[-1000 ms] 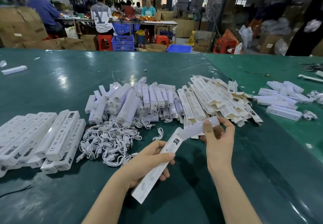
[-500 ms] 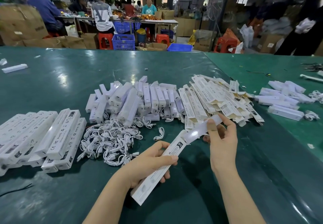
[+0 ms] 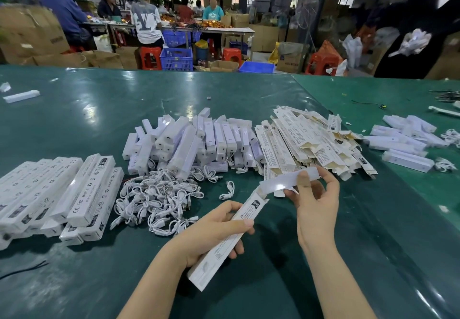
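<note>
In the head view, low in the centre of the frame, the left hand (image 3: 211,234) is gripping a long white box (image 3: 216,256), with the thumb lying across its top face and the fingers curling round underneath. The box is hanging above the green table (image 3: 74,109), slanting from the lower centre up toward the right, and its open end is pointing at the right hand (image 3: 316,209). That hand is pinching a white bar (image 3: 278,183) between the thumb on top and the fingertips below. The bar's near end is meeting the open mouth of the box, and the rest is sticking out toward the upper right. Whether the end is already sitting inside the box cannot be told. Just left of the hands, a tangle of white cables (image 3: 154,196) is lying on the table. Behind it, in the middle of the frame, a heap of bare white bars (image 3: 189,142) is piling up. Right of that heap, a stack of flat unfolded cartons (image 3: 306,139) is spreading just behind the right hand. At the left edge, closed boxes (image 3: 74,194) are lying side by side in a row. At the far right, more white bars (image 3: 403,144) are resting on the table, well apart from the hands. Across the top of the frame, people (image 3: 144,17) are sitting at a farther table among cardboard boxes.
</note>
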`<state>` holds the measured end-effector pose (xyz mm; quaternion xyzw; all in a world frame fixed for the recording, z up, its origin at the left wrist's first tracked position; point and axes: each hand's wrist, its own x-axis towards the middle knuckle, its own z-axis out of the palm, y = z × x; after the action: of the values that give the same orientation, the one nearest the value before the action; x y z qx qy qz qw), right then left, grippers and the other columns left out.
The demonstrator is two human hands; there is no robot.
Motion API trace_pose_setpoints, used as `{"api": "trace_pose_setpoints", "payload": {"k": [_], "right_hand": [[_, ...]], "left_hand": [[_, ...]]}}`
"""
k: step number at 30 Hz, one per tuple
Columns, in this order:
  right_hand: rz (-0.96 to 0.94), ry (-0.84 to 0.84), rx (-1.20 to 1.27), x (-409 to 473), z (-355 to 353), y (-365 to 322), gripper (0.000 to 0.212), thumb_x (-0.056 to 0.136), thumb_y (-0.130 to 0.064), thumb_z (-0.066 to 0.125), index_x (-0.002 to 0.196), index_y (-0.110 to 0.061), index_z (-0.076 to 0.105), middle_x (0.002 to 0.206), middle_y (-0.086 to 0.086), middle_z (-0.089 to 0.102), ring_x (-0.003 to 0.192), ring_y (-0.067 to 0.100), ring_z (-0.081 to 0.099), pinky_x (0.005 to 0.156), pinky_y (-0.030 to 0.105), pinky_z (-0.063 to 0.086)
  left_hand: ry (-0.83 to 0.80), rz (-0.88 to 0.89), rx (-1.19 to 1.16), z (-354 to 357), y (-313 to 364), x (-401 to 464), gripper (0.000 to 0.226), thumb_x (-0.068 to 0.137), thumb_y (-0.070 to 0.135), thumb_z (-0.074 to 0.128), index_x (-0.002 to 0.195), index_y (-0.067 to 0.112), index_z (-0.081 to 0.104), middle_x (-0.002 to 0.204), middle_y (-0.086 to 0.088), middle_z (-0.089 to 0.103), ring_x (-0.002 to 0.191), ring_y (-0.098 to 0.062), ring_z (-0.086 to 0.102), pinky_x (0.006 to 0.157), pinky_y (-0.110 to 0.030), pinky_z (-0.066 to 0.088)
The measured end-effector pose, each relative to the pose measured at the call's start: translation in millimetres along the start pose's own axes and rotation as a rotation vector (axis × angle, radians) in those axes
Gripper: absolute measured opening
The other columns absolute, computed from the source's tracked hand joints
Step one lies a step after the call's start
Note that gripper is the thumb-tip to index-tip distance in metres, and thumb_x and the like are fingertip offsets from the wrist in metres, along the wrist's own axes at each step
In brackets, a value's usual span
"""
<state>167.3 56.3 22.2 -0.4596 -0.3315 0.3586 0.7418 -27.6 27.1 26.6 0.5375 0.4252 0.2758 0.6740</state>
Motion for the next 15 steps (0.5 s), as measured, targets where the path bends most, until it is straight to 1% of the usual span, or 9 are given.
{"api": "trace_pose_setpoints", "payload": {"k": [3, 5, 9, 10, 12, 13, 14, 15], "right_hand": [[-0.014, -0.042, -0.063, -1, 1, -1, 0.023, 0.094, -0.022, 0.062, 0.110, -0.035, 0.052, 0.102, -0.001, 0.062, 0.078, -0.001, 0.067, 0.065, 0.020, 0.056], [-0.021, -0.101, -0.108, -2, 2, 0, 0.023, 0.094, -0.021, 0.062, 0.107, -0.038, 0.053, 0.099, -0.002, 0.064, 0.079, 0.000, 0.067, 0.064, 0.019, 0.055], [0.012, -0.242, -0.205, -5, 3, 1, 0.019, 0.093, -0.028, 0.061, 0.106, -0.041, 0.055, 0.087, -0.016, 0.071, 0.078, -0.001, 0.065, 0.064, 0.016, 0.053], [0.033, -0.278, -0.241, -6, 3, 1, 0.015, 0.093, -0.032, 0.060, 0.104, -0.042, 0.057, 0.088, -0.018, 0.070, 0.082, -0.002, 0.065, 0.066, 0.017, 0.053], [0.032, -0.344, -0.381, -9, 4, 4, 0.009, 0.093, -0.035, 0.059, 0.095, -0.043, 0.063, 0.098, -0.014, 0.068, 0.097, 0.002, 0.061, 0.082, 0.021, 0.050], [0.006, -0.382, -0.487, -10, 5, 6, 0.011, 0.094, -0.034, 0.059, 0.089, -0.042, 0.065, 0.107, -0.014, 0.063, 0.108, 0.005, 0.053, 0.090, 0.024, 0.044], [-0.012, -0.424, -0.581, -13, 6, 8, 0.015, 0.094, -0.034, 0.058, 0.083, -0.041, 0.067, 0.115, -0.014, 0.057, 0.115, 0.006, 0.043, 0.095, 0.026, 0.039], [-0.016, -0.464, -0.643, -16, 7, 9, 0.018, 0.094, -0.036, 0.057, 0.079, -0.041, 0.067, 0.118, -0.017, 0.051, 0.119, 0.003, 0.033, 0.097, 0.025, 0.034]], "left_hand": [[0.021, 0.004, -0.021, -1, 0, 1, 0.045, 0.080, 0.034, 0.070, 0.119, 0.016, 0.055, 0.094, 0.003, 0.070, 0.064, -0.015, 0.062, 0.056, -0.025, 0.050], [0.015, 0.008, -0.019, -1, -1, 0, 0.043, 0.083, 0.033, 0.070, 0.120, 0.016, 0.055, 0.094, 0.002, 0.070, 0.066, -0.015, 0.062, 0.057, -0.025, 0.050], [-0.008, 0.004, -0.004, -1, -1, -1, 0.046, 0.081, 0.033, 0.070, 0.121, 0.015, 0.055, 0.098, 0.000, 0.070, 0.067, -0.016, 0.063, 0.058, -0.025, 0.051], [-0.013, 0.009, -0.003, -1, -1, 0, 0.045, 0.082, 0.033, 0.069, 0.121, 0.014, 0.055, 0.099, 0.000, 0.071, 0.067, -0.016, 0.063, 0.058, -0.025, 0.051], [-0.009, 0.022, -0.010, -1, -2, 0, 0.039, 0.089, 0.030, 0.068, 0.123, 0.016, 0.053, 0.099, 0.000, 0.071, 0.068, -0.018, 0.064, 0.058, -0.026, 0.052], [0.002, 0.029, -0.020, -1, -2, 1, 0.037, 0.093, 0.027, 0.066, 0.124, 0.018, 0.050, 0.099, 0.000, 0.072, 0.067, -0.020, 0.065, 0.057, -0.026, 0.052], [0.018, 0.033, -0.034, -1, -2, 2, 0.037, 0.095, 0.025, 0.064, 0.127, 0.021, 0.047, 0.098, -0.001, 0.072, 0.067, -0.021, 0.065, 0.057, -0.027, 0.053], [0.034, 0.037, -0.051, -1, -2, 3, 0.041, 0.095, 0.025, 0.064, 0.130, 0.025, 0.043, 0.099, -0.002, 0.073, 0.067, -0.022, 0.066, 0.058, -0.028, 0.053]]}}
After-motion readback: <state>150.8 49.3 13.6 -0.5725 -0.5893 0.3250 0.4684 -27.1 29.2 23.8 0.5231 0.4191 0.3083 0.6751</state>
